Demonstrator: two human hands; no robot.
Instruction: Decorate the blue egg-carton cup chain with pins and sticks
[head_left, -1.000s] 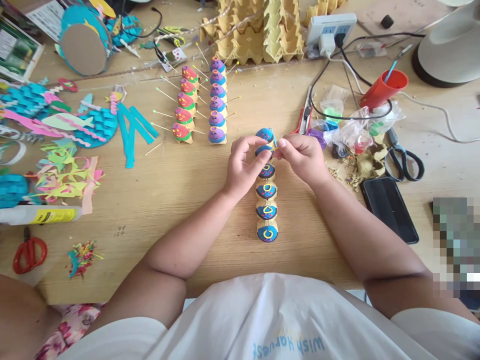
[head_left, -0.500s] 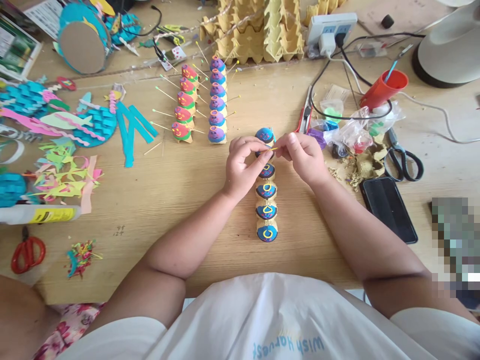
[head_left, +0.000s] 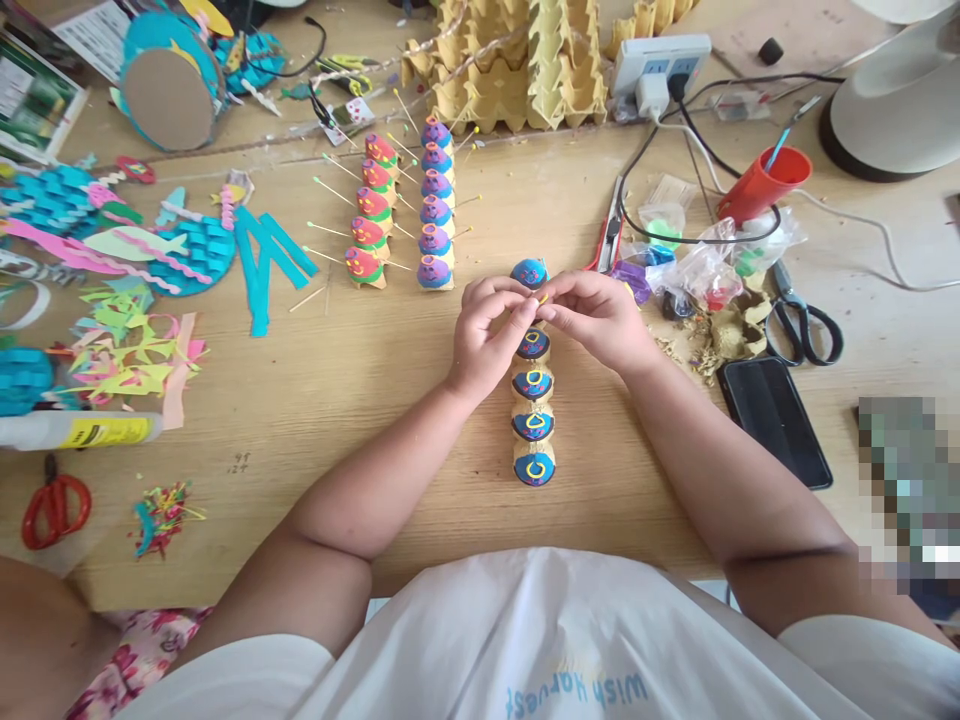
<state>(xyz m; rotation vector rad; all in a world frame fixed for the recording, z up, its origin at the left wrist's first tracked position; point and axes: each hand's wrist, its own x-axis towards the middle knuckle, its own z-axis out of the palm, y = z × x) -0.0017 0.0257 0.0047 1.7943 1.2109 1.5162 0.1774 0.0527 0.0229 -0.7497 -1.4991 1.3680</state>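
My left hand (head_left: 491, 325) and my right hand (head_left: 592, 312) meet over the upper part of a blue egg-carton caterpillar (head_left: 533, 384). Between their fingertips they pinch a small strip of yellow clay (head_left: 544, 299). The caterpillar lies lengthwise on the table, its lower cups decorated with yellow clay rings. Its top cup (head_left: 529, 272) is blue with no ring visible, and my fingers partly hide the cup below it. Farther off stand a red-and-green carton caterpillar (head_left: 369, 232) and a purple-and-blue one (head_left: 435, 212), both with pin-like sticks at their sides.
At left lie blue paper strips (head_left: 262, 265), paper scraps (head_left: 124, 345), a glue bottle (head_left: 82, 430) and red scissors (head_left: 56, 510). At right are a utility knife (head_left: 613, 228), a red cup (head_left: 765, 185), black scissors (head_left: 806, 325) and a phone (head_left: 776, 420). Egg trays (head_left: 510, 90) sit at the back.
My right hand has turned and moved slightly left, bringing its fingertips against those of my left hand. The yellow clay strip looks shorter between the fingers.
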